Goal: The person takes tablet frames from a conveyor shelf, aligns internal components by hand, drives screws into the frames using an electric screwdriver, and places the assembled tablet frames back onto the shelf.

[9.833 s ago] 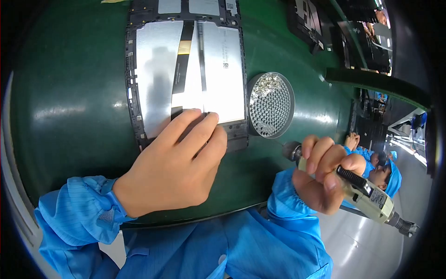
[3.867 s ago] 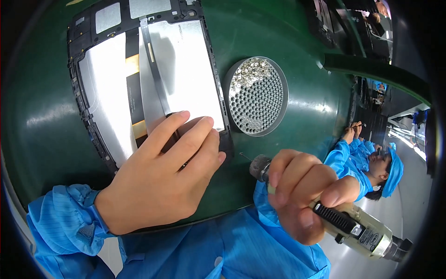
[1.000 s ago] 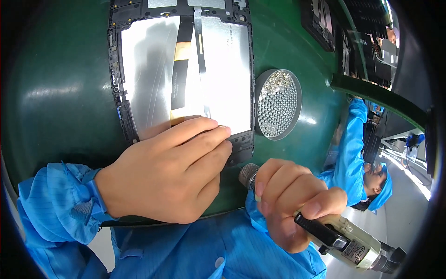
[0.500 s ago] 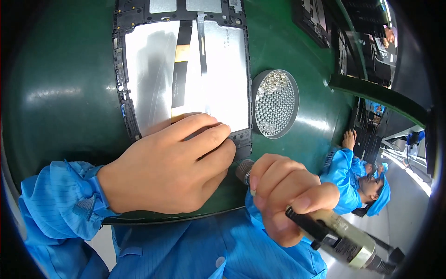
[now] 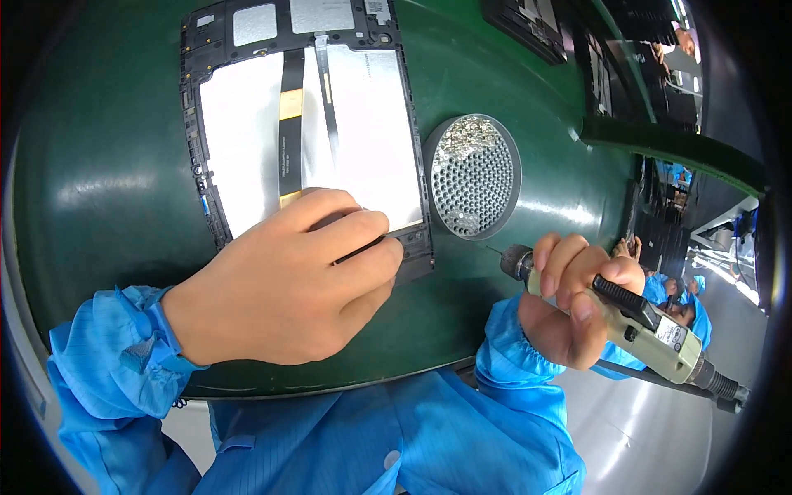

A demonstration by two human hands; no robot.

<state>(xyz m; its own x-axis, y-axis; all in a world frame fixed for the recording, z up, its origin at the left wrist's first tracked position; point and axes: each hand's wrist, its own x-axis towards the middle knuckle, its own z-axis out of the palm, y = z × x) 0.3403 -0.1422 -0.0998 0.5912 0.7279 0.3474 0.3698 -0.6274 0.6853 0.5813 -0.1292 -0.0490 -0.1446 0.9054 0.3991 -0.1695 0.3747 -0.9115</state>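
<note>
An opened tablet [image 5: 363, 124] lies on the green bench, its silvery inner plates bare and its frame black. A dark flat cable [image 5: 291, 153] with tan patches runs down its middle. Across the tablet's near edge rests my left hand [image 5: 289, 280], fingers curled and close together. Its fingertips are hidden, so what they pinch, if anything, cannot be seen. My right hand [image 5: 577, 289] is wrapped round a pale electric screwdriver [image 5: 652, 330] with a black lever. The thin bit points toward a round tray [image 5: 511, 161] of small screws, apart from its near rim.
More dark device parts [image 5: 536, 25] lie at the far right. A green curved bar [image 5: 668, 153] crosses the right side. Beyond it a co-worker in blue [image 5: 693, 318] sits beside the bench. The bench's near edge [image 5: 330, 388] runs in front of my body.
My right hand and the screwdriver have moved right and up, away from the tablet's near corner. My left hand stays on the tablet. The whole view has shifted slightly.
</note>
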